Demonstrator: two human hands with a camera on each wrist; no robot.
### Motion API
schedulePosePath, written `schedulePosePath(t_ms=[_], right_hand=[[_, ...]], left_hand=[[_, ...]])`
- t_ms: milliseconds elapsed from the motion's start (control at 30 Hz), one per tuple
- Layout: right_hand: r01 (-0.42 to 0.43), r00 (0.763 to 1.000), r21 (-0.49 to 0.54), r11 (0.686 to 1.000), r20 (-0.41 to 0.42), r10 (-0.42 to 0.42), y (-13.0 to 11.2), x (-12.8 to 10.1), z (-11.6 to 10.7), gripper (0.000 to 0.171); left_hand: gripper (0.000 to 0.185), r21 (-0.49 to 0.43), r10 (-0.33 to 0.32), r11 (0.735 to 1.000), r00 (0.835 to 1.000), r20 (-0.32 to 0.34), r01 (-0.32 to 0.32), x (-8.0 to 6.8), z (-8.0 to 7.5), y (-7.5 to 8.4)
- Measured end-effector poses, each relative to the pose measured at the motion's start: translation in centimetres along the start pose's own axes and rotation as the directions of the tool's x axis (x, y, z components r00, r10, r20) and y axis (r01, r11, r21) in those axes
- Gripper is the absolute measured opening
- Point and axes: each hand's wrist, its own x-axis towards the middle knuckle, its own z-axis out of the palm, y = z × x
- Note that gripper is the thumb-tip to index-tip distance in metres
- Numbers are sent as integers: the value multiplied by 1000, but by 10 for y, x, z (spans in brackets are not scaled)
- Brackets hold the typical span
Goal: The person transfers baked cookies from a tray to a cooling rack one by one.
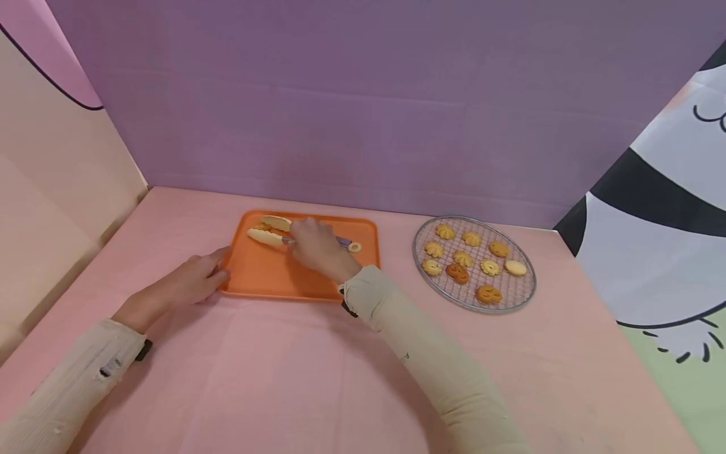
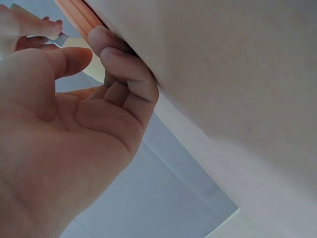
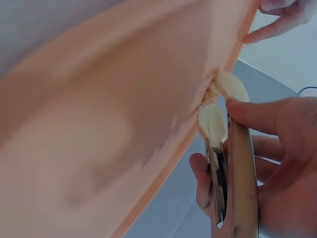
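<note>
An orange tray (image 1: 266,277) lies on the pink table. My right hand (image 1: 317,247) grips a pair of tongs (image 1: 269,236) with cream tips, which close on a small cookie (image 1: 262,226) at the tray's far left corner. The right wrist view shows the tongs (image 3: 233,163) in my right hand (image 3: 277,163), their tips at the cookie (image 3: 212,92) on the tray (image 3: 124,99). A ring-shaped cookie (image 1: 355,247) lies on the tray just right of that hand. My left hand (image 1: 195,277) rests against the tray's left edge, fingertips (image 2: 106,42) touching the rim (image 2: 74,15), thumb apart.
A round wire rack (image 1: 420,252) holding several cookies (image 1: 457,272) sits to the right of the tray. A purple wall stands behind the table, a beige panel at left and a printed panel at right. Pink tabletop (image 1: 272,378) lies in front.
</note>
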Motion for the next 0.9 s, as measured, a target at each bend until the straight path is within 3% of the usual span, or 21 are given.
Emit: schedulePosePath(t_ms=[367,567,900], right_hand=[[10,995,-83,997,-96,-18,-6,-2,3,8],[-3,997,-37,999,-74,1,-5,-2,3,9],[4,997,20,1000,-78,-3,8,-10,1,7]], left_hand=[[58,4,29,1000,999,-15,-28,0,0,-2],[60,5,-2,1000,1000,-7,2,-1,0,-1],[59,11,3,1000,1000,-13,-3,-1,1,0]])
